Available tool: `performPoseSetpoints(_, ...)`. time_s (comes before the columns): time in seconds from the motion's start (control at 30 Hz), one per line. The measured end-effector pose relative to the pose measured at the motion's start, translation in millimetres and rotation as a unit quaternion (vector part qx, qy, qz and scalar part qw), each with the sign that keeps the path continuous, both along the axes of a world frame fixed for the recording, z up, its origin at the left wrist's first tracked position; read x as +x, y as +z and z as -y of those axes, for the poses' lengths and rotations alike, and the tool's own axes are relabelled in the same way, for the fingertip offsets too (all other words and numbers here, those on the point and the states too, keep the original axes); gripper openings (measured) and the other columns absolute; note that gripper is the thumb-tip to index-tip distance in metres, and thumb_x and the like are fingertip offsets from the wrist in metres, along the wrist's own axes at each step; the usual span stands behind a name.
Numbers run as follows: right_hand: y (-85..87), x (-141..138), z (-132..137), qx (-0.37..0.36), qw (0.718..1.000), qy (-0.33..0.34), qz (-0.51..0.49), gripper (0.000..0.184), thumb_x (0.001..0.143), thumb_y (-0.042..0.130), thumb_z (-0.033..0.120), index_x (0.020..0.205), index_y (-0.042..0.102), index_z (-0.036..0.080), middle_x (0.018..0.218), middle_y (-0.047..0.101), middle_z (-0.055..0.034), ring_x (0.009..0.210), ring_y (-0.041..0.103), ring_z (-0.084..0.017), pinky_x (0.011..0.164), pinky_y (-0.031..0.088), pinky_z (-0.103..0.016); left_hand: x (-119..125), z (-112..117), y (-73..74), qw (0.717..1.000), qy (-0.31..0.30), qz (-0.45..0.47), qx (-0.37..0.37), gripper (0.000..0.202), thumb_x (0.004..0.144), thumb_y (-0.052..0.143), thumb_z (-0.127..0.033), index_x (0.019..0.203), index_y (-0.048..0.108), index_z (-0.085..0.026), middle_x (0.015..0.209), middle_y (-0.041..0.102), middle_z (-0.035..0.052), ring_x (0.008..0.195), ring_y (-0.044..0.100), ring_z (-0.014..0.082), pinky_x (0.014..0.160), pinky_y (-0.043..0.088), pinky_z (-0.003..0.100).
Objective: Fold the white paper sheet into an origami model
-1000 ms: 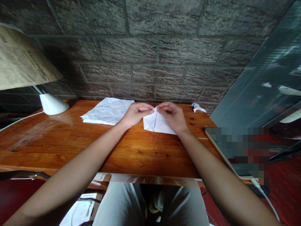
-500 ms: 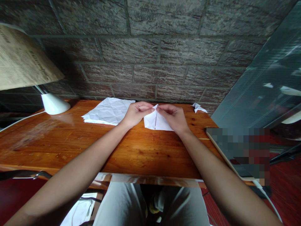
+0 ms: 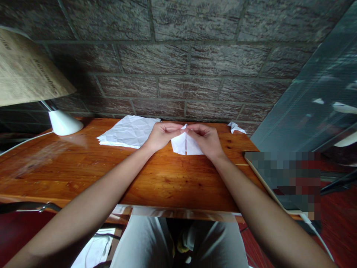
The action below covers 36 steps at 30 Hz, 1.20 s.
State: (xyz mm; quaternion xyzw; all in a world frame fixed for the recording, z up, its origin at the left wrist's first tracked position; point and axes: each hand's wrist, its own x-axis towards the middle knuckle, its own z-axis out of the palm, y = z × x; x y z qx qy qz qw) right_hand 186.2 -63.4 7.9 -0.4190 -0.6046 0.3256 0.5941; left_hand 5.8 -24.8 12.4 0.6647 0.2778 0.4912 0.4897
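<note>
A white folded paper [image 3: 184, 145] lies on the wooden table [image 3: 111, 175], pointed at its far end with a crease down its middle. My left hand [image 3: 160, 135] pinches its far tip from the left. My right hand [image 3: 205, 138] pinches the same tip from the right and covers the paper's right side. Both hands have their fingers closed on the paper.
A stack of crumpled white sheets [image 3: 126, 132] lies left of my hands. A small folded paper piece [image 3: 235, 127] sits at the far right by the brick wall. A lamp with a white base [image 3: 64, 123] stands far left. A blurred flat object [image 3: 284, 178] lies at the right edge.
The paper's right flap has been folded further in, so less of it shows under my right hand. Both hands stay at the tip.
</note>
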Motion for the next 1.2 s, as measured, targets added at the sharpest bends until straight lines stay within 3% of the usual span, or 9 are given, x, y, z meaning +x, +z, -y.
performPoseSetpoints(0.53,-1.1,2.2,0.5,0.024,0.999,0.011,0.044,0.017,0.081,0.074,0.036,0.089,0.077,0.02,0.095,0.079,-0.0042,0.084,0.069,-0.018,0.083,0.053,-0.032,-1.3,-3.9,-2.9,1.0,-0.014,-0.018,0.0,0.043,0.065,0.09,-0.049,0.091,0.082,-0.016,0.095,0.082,0.0092,0.084,0.078,0.0231,0.083,0.062,0.036)
performPoseSetpoints(1.0,-1.5,0.3,0.6,0.014,0.998,0.002,0.06,0.027,0.082,0.075,0.046,0.089,0.077,0.02,0.095,0.079,-0.0057,0.084,0.069,-0.019,0.079,0.053,-0.032,-0.9,0.0,-2.3,0.999,-0.018,-0.039,0.013,0.045,0.067,0.088,-0.051,0.092,0.081,-0.014,0.095,0.082,0.0094,0.084,0.077,0.0226,0.081,0.06,0.033)
performPoseSetpoints(1.2,-2.8,0.1,0.6,0.027,0.996,0.007,0.082,0.025,0.085,0.071,0.044,0.09,0.077,0.02,0.095,0.078,-0.0059,0.084,0.069,-0.019,0.079,0.053,-0.032,-3.6,-1.2,-0.6,0.997,-0.058,-0.046,-0.006,0.049,0.068,0.087,-0.052,0.097,0.08,-0.013,0.097,0.081,0.0104,0.085,0.076,0.0224,0.081,0.059,0.033)
